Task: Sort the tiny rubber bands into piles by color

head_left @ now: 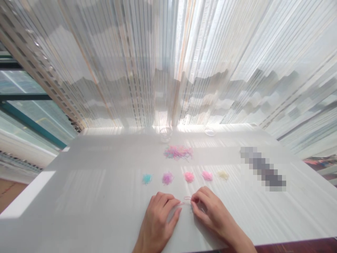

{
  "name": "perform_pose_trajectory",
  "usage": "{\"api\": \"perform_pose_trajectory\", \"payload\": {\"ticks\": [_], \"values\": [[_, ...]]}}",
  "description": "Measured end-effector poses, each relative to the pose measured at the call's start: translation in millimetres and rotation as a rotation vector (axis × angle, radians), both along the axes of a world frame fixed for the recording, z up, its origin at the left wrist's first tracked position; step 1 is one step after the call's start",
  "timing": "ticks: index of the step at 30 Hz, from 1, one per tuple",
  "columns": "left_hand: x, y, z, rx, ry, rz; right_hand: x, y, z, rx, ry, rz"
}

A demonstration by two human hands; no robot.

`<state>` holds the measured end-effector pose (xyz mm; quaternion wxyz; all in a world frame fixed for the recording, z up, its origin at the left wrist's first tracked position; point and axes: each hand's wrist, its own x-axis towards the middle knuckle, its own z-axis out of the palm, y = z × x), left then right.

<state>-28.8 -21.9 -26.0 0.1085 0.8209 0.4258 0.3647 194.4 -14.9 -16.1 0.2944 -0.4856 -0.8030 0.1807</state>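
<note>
Left hand (160, 218) and right hand (212, 208), near centre, fingertips facing across a narrow gap.
Left: back up, fingers bent toward far right, thumb parted from forefinger. Right: fingers curled left, thumb and forefinger tips close; wrist (236, 232) bare, slanting to near right.

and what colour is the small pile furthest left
Teal; the leftmost small pile shows in the head view.

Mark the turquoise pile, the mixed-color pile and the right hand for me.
Turquoise pile (147, 179): head view, its middle.
Mixed-color pile (178, 152): head view, its middle.
Right hand (211, 208): head view, back of it.
</note>
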Motion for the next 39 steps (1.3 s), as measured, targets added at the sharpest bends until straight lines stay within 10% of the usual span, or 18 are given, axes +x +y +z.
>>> {"api": "perform_pose_trajectory", "payload": {"ticks": [39], "values": [[0.4, -0.2, -3.3, 0.058, -0.086, 0.002, -12.8, -7.4, -15.7, 0.116, 0.217, 0.086]]}}
